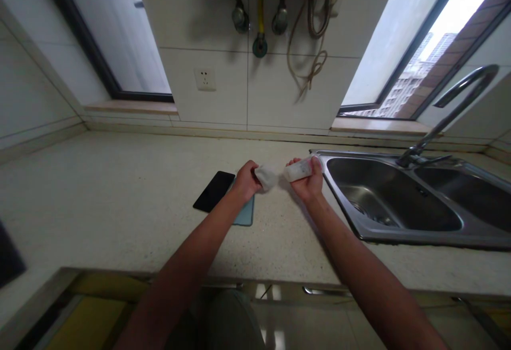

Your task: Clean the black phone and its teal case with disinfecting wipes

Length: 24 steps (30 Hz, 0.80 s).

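Observation:
My left hand [244,181] is closed around a crumpled white cloth or tissue [265,178], which sticks out to the right of the fingers. My right hand [311,184] grips a whitish, translucent oblong thing [298,169] with faint grey marks; it looks like a small bottle or packet, and I cannot tell which. A small gap separates the two held things above the counter. Partly hidden under my left hand and forearm lie a flat black device [214,190], like a phone or tablet, and a light blue flat cover [245,214].
On the right, a steel double sink [391,196] with a curved faucet [459,105] is set into the pale speckled counter [120,196]. A tiled wall behind carries a socket [205,79], hoses and valves [240,18]. A window [415,84] stands open at the right.

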Motion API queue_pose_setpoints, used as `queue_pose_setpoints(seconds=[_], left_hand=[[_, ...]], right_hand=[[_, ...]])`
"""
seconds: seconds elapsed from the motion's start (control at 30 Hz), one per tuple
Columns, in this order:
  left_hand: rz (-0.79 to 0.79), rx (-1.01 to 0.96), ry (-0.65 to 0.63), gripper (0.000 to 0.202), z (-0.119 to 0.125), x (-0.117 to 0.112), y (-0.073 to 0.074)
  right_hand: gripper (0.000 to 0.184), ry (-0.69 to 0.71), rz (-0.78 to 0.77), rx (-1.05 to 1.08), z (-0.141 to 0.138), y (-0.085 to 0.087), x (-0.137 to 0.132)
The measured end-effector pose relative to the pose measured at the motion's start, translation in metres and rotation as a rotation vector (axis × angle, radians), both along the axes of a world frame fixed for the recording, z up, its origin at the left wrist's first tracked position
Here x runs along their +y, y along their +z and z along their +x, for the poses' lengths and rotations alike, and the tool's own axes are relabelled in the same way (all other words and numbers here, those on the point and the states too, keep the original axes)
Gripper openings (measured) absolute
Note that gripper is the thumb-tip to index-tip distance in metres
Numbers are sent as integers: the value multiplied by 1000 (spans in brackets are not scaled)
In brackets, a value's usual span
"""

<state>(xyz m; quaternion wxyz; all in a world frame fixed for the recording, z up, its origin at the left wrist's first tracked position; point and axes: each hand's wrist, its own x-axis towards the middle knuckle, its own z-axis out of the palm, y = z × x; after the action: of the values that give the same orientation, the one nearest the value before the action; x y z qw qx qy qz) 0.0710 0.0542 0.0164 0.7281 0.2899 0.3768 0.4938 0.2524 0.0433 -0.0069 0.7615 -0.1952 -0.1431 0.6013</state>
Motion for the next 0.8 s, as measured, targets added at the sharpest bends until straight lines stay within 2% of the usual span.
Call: queue_pose_setpoints(seconds=[0.03, 0.1, 0.2, 0.3, 0.43, 0.6, 0.8], left_hand=[[-85, -104, -48, 4, -1, 0, 1], [-183, -242, -118, 19, -3, -1, 3], [-199, -332, -150, 34, -4, -3, 4], [-150, -321, -159, 32, -1, -5, 3], [-98, -260, -138, 11, 4, -7, -2], [-93, -262, -145, 29, 8, -9, -9], [-114, -181, -118, 27, 7, -9, -11]], right_hand=[[30, 6, 5, -4, -1, 1, 0], [30, 14, 11, -10, -2, 2, -1], [31, 25, 25, -13, -5, 4, -2], [31, 41, 53, -9, -7, 7, -4], [30, 51, 49, -9, -9, 10, -7], [30, 69, 60, 8, -8, 8, -6], [30, 78, 40, 14, -7, 6, -5]])
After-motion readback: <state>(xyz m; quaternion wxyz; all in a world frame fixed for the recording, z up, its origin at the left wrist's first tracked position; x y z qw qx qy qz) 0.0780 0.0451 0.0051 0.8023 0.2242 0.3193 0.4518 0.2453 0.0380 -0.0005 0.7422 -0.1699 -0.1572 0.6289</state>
